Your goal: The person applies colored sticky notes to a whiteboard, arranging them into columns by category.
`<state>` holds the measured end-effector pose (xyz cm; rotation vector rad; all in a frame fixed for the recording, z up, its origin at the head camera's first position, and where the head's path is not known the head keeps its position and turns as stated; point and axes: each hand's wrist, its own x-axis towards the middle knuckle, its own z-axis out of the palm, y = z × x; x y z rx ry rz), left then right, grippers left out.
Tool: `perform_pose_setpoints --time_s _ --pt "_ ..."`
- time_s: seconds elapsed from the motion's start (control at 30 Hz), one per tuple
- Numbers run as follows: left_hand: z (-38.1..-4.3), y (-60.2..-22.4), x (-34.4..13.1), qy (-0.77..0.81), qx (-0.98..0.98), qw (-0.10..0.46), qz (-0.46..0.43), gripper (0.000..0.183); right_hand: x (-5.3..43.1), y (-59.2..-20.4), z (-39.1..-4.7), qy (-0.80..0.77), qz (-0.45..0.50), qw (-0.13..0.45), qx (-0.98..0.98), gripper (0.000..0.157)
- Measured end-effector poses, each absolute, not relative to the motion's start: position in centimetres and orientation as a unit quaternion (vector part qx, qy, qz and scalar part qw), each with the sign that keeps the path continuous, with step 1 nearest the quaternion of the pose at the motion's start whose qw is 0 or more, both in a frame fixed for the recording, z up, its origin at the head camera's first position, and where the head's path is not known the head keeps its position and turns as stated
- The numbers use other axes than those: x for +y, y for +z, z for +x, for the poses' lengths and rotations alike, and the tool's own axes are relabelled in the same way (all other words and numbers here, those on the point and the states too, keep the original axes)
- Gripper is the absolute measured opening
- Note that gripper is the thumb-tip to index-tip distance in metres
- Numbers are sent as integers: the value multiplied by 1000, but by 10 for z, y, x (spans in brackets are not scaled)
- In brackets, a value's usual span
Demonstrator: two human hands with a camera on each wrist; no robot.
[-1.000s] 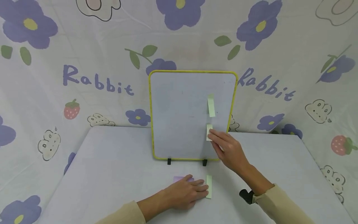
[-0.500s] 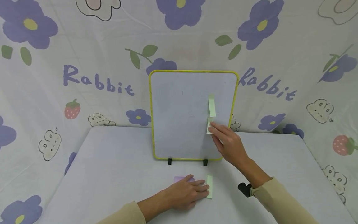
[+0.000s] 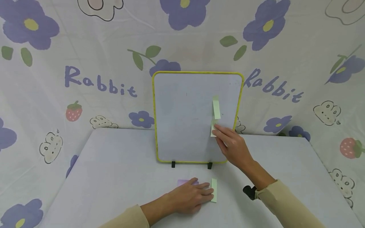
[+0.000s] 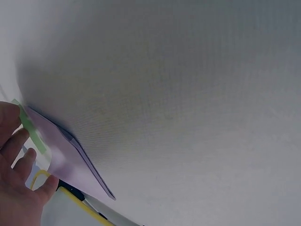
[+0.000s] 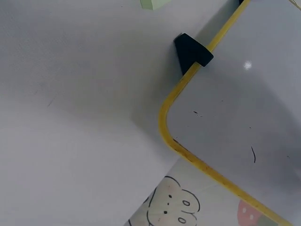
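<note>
Below one slip [image 3: 216,109], right hand [image 3: 233,147] pinches another [image 3: 213,130], left hand [image 3: 189,197] spread over two pads [image 3: 183,182] [image 3: 214,185].

Lower pale-green strip [image 3: 212,128] upright at whiteboard [image 3: 182,117], just under upper strip [image 3: 216,110]; third strip [image 3: 215,187], purple card [image 3: 183,182] flat on table [image 3: 114,177].

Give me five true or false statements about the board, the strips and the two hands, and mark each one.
1. The right hand touches a green strip at the board. True.
2. The board's frame is blue. False: the frame is yellow.
3. The board's other strip is below the right hand. False: the upper strip is above it.
4. In the head view, the left hand partly covers a purple sheet. True.
5. Two black feet show at the board's bottom edge. True.
</note>
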<state>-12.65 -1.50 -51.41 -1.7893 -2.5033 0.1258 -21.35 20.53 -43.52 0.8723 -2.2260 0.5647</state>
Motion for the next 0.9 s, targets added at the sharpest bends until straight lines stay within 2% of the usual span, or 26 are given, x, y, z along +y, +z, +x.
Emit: perform_pose_setpoints --time_s 0.17,0.7,0.8,0.9 --pt "-127 -513 -15 28 -814 20 -580 41 207 -438 -212 209 332 329 -859 31" --pt "-134 -506 -11 9 -814 37 -579 34 213 -443 -215 202 361 335 -846 34" --pt "-146 -491 -13 -32 -822 80 -563 31 212 -443 -215 206 367 336 -843 34" --pt "-163 -469 -16 -86 -826 167 -531 24 211 -443 -216 209 369 337 -841 34"
